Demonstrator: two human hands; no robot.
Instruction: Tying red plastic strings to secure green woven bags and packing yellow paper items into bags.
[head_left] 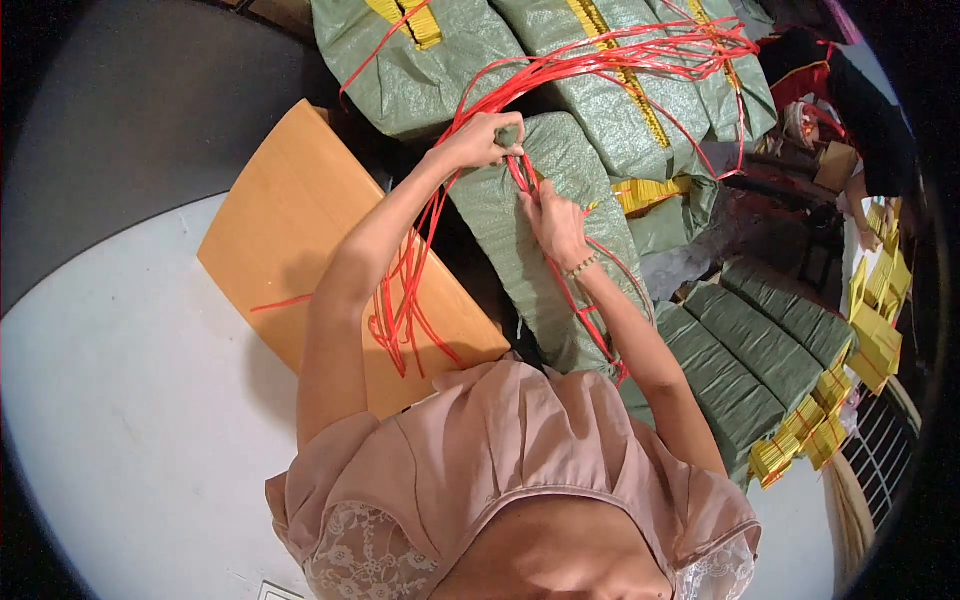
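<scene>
Beneath my hands stands a long green woven sack, tied lengthwise with red plastic cord. My left hand is closed at the sack's far end, gripping the cord there, with a bit of green showing between thumb and fingers. A little nearer and to the right, my right hand pinches the cord strands that run between both hands. A loose bundle of the same cord passes behind my left hand, across the far sacks, and hangs down on the left.
A light wooden board leans to the left, cord ends lying over it. Large green sacks with yellow contents showing fill the far side. Dark green wrapped bundles and yellow paper stacks sit at right, near another person's arm.
</scene>
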